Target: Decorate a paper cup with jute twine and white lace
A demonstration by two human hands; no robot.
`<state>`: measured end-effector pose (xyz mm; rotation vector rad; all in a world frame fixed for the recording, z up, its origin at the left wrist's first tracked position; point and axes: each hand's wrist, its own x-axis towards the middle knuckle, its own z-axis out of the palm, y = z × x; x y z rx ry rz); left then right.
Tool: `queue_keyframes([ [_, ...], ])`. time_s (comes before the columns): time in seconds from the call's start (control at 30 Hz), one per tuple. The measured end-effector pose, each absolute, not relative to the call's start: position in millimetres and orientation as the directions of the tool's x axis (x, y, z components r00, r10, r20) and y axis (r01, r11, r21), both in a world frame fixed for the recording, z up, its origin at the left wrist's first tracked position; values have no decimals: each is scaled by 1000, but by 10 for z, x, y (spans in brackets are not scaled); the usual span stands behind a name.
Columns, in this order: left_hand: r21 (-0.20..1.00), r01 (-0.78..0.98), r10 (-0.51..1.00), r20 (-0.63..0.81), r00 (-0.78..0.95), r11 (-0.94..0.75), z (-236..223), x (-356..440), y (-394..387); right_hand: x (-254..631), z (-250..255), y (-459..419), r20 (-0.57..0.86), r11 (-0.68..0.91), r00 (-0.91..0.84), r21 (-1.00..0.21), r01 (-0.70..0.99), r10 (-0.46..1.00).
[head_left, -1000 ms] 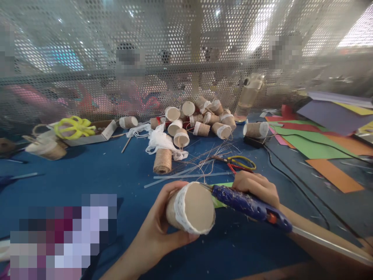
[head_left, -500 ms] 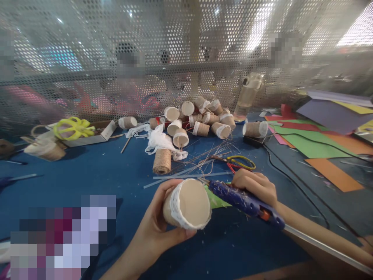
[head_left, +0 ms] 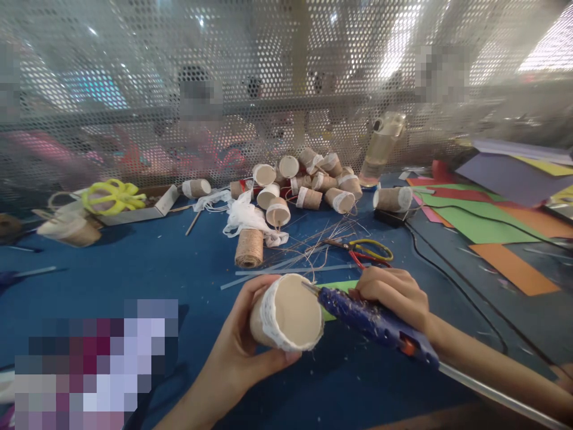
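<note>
My left hand [head_left: 244, 334] is wrapped round a paper cup [head_left: 298, 316] covered in twine, with white lace trim near its rim. The cup is tilted so that its open mouth faces me. In my right hand [head_left: 396, 292] is a blue hot glue gun [head_left: 358, 316] with a clear glue stick [head_left: 496, 388] sticking out of its back. The gun's metal tip overlaps the upper right rim of the cup; whether it touches, I cannot tell. Partly behind the gun lies a strip of green paper [head_left: 338, 288]. Scissors [head_left: 358, 248] with yellow and red handles rest just beyond my right hand.
Several twine-wrapped cups [head_left: 308, 198] are heaped at the back by a perforated metal screen [head_left: 277, 89]. A twine spool [head_left: 249, 248], white lace [head_left: 242, 215], glue sticks [head_left: 273, 272] and a bottle [head_left: 382, 149] stand or lie nearby. Coloured paper [head_left: 483, 221] and black cables [head_left: 430, 269] are on the right.
The glue gun's tip has shifted slightly left and down, over the cup's rim. My left hand and the cup have hardly moved.
</note>
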<state>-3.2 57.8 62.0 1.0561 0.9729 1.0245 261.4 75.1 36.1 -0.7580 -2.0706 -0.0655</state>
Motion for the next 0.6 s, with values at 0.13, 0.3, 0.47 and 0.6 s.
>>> queue_keyframes([
  [0.13,975,-171,969,-101,225,142,606,-29,578,2619,356,732,772,807,-408,-221,548,488],
  [0.3,977,-177,972,-78,222,119,599,-31,582,2622,360,747,769,818,-414,-235,526,487],
  [0.47,980,-167,979,-71,191,104,629,-19,576,2615,365,754,794,795,-345,-264,546,501],
  [0.6,975,-191,980,-81,180,115,636,-10,573,2609,360,729,775,800,-388,-239,551,499],
])
